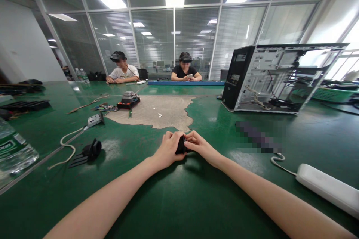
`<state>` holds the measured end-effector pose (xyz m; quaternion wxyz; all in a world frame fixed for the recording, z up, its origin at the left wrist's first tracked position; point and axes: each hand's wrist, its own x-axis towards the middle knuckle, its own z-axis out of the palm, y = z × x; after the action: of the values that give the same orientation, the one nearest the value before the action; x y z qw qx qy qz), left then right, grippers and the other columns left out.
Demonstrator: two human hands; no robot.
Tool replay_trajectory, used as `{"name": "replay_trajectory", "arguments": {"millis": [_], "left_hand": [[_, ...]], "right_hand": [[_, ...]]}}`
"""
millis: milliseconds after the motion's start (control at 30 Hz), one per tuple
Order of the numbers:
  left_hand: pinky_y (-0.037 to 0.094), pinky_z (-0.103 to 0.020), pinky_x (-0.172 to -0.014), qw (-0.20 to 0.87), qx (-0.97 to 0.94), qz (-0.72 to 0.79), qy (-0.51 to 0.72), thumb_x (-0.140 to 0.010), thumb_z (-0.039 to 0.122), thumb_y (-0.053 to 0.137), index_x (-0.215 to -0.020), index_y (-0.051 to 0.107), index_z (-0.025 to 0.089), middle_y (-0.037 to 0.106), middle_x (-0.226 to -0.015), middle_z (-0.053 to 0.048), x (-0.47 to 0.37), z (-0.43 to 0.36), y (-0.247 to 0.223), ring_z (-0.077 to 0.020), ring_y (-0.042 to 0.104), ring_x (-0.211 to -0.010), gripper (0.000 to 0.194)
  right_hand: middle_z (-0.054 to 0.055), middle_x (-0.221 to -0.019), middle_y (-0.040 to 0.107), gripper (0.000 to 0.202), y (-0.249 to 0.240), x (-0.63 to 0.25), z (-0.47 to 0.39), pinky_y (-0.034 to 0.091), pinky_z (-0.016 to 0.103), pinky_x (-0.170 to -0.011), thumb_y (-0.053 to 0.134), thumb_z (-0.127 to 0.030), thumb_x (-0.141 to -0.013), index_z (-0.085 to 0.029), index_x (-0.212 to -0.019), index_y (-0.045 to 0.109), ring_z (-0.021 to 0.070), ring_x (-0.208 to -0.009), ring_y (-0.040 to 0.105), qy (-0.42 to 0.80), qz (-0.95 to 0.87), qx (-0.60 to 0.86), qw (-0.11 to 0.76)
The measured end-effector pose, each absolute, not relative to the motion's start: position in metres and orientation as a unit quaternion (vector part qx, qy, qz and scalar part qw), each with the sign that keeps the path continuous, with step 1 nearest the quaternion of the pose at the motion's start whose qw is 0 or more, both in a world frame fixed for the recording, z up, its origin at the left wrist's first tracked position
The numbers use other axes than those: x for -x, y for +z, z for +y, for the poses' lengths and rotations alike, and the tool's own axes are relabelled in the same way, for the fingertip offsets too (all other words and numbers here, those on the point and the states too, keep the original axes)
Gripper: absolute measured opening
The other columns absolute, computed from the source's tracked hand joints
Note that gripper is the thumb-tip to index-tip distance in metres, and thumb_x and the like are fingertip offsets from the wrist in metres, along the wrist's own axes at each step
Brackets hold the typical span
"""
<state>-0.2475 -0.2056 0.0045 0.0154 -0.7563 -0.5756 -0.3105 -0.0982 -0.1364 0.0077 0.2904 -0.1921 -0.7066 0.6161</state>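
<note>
Both hands meet over the green table (168, 194), around a small black part (180, 146) whose kind I cannot make out. My left hand (170, 147) is closed around its left side, with the thumb underneath. From the right, the fingertips of my right hand (199, 145) pinch its edge. Much of the part is hidden by the fingers. To the left lies a black plastic piece with a round collar and flat prongs (91, 151). Beyond it rests a small metal bracket (95, 119) beside a pale cable (67, 142).
An opened computer case (260, 78) stands at right. Nearer are a pixelated object (258, 136) and a white power strip (328, 183). A water bottle (15, 149) is at far left. A CPU cooler (129, 99) sits ahead. Two people (123, 71) sit across the table.
</note>
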Motion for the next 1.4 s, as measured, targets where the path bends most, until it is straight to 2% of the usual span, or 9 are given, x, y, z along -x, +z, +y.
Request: {"name": "replay_trajectory", "arguments": {"millis": [233, 433, 633, 800, 1000, 1200, 1400], "left_hand": [[0.031, -0.037, -0.078, 0.016, 0.759, -0.571, -0.312, -0.062, 0.026, 0.061, -0.109, 0.036, 0.024, 0.047, -0.105, -0.004, 0.2475, -0.2058, 0.0051, -0.0224, 0.037, -0.089, 0.054], [0.032, -0.036, -0.076, 0.018, 0.76, -0.572, -0.308, -0.063, 0.027, 0.06, -0.107, 0.037, 0.023, 0.047, -0.102, -0.004, 0.2485, -0.2052, 0.0039, -0.0216, 0.037, -0.087, 0.051], [0.032, -0.036, -0.076, 0.027, 0.762, -0.571, -0.304, -0.063, 0.027, 0.06, -0.109, 0.036, 0.023, 0.047, -0.105, -0.004, 0.2482, -0.205, 0.0037, -0.0213, 0.036, -0.086, 0.052], [0.031, -0.036, -0.077, 0.024, 0.761, -0.57, -0.31, -0.062, 0.027, 0.06, -0.11, 0.035, 0.023, 0.047, -0.105, -0.004, 0.2492, -0.2042, 0.0026, -0.0219, 0.036, -0.088, 0.055], [0.031, -0.036, -0.077, 0.02, 0.761, -0.567, -0.315, -0.062, 0.026, 0.06, -0.108, 0.037, 0.023, 0.047, -0.104, -0.003, 0.2486, -0.2039, 0.0022, -0.0214, 0.037, -0.088, 0.051], [0.031, -0.035, -0.076, 0.03, 0.762, -0.57, -0.306, -0.063, 0.027, 0.06, -0.108, 0.036, 0.022, 0.047, -0.106, -0.003, 0.2486, -0.2037, 0.0027, -0.0211, 0.036, -0.086, 0.052], [0.031, -0.036, -0.077, 0.03, 0.764, -0.569, -0.304, -0.063, 0.028, 0.06, -0.109, 0.035, 0.022, 0.047, -0.105, -0.003, 0.2493, -0.2037, 0.0021, -0.0217, 0.036, -0.087, 0.054]], "right_hand": [[0.002, -0.09, 0.054, 0.029, 0.0, 0.1015, -0.1322, 0.042, 0.032, -0.075, 0.06, -0.035, -0.066, -0.019, -0.088, 0.048, 0.0142, -0.082, 0.053, 0.603, -0.704, 0.221, 0.304], [-0.001, -0.082, 0.055, 0.034, 0.0083, 0.0953, -0.1366, 0.042, 0.031, -0.073, 0.066, -0.028, -0.061, -0.021, -0.086, 0.044, 0.0136, -0.081, 0.052, 0.615, -0.717, 0.169, 0.282], [-0.001, -0.082, 0.054, 0.028, 0.0047, 0.1005, -0.138, 0.042, 0.03, -0.072, 0.059, -0.034, -0.068, -0.021, -0.088, 0.044, 0.0122, -0.077, 0.052, 0.613, -0.698, 0.208, 0.306], [0.002, -0.087, 0.053, 0.03, 0.0006, 0.1025, -0.1356, 0.042, 0.031, -0.073, 0.06, -0.034, -0.066, -0.019, -0.088, 0.046, 0.0137, -0.08, 0.053, 0.601, -0.698, 0.233, 0.311], [-0.002, -0.08, 0.055, 0.033, 0.008, 0.0962, -0.1366, 0.042, 0.03, -0.071, 0.066, -0.029, -0.062, -0.021, -0.084, 0.043, 0.0131, -0.078, 0.052, 0.625, -0.708, 0.173, 0.279], [-0.001, -0.081, 0.054, 0.027, 0.0045, 0.1005, -0.1374, 0.042, 0.03, -0.071, 0.06, -0.034, -0.067, -0.021, -0.085, 0.044, 0.0123, -0.076, 0.052, 0.613, -0.696, 0.207, 0.31], [0.002, -0.086, 0.054, 0.031, 0.0023, 0.1021, -0.1354, 0.042, 0.031, -0.073, 0.062, -0.035, -0.064, -0.019, -0.086, 0.046, 0.0138, -0.079, 0.053, 0.609, -0.696, 0.228, 0.304]]}}
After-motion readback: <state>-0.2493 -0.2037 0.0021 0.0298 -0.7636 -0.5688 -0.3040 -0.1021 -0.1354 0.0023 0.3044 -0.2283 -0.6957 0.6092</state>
